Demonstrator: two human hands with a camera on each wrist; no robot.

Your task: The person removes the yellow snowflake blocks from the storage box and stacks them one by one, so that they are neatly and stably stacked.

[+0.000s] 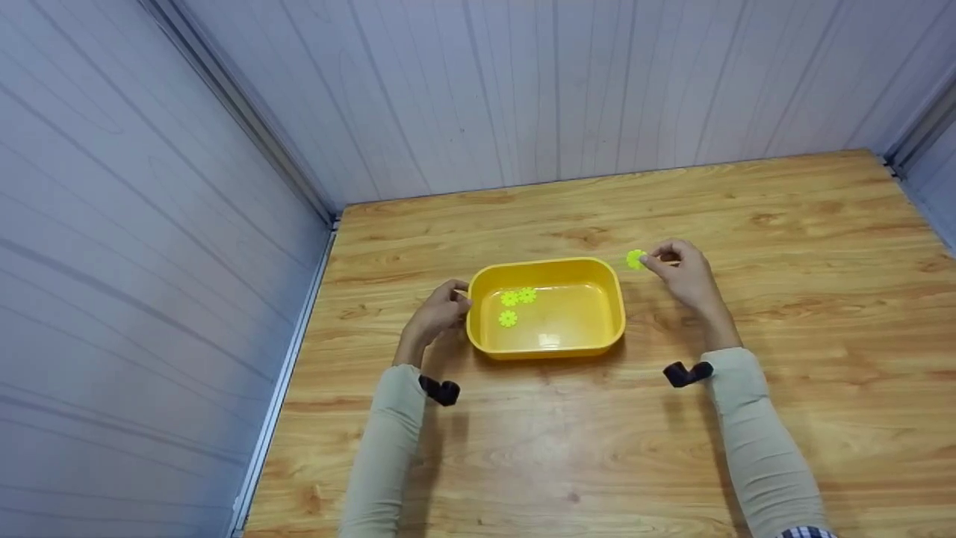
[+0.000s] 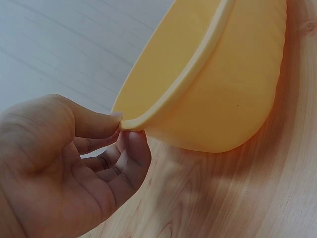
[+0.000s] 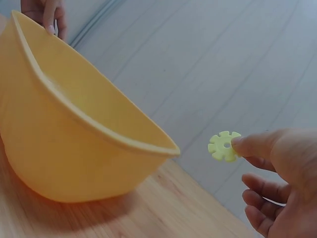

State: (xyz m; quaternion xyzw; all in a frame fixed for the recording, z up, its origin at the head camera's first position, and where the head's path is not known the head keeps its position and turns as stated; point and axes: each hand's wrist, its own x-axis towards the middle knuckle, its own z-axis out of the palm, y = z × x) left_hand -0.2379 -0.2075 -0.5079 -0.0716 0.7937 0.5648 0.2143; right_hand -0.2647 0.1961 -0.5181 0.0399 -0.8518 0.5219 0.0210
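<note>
A yellow plastic tub (image 1: 549, 353) stands on the wooden table. My left hand (image 1: 437, 314) pinches its left rim between thumb and curled fingers, as the left wrist view shows with the tub's rim (image 2: 198, 59). Beyond the tub's right end, my right hand (image 1: 686, 276) holds a neon yellow-green notched disc (image 3: 220, 147) with a small centre hole, pinched between thumb and forefinger. That disc is apart from the tub. On the tub's floor, toward the left, lie three similar flower-shaped discs (image 1: 508, 319), two of them side by side.
The wooden table (image 1: 553, 448) reaches back to a pale panelled wall (image 1: 523, 97). Another panelled wall (image 1: 149, 299) runs along the left side. A black strap piece (image 1: 441, 390) juts from the left cuff, and a similar black piece (image 1: 687, 373) from the right cuff.
</note>
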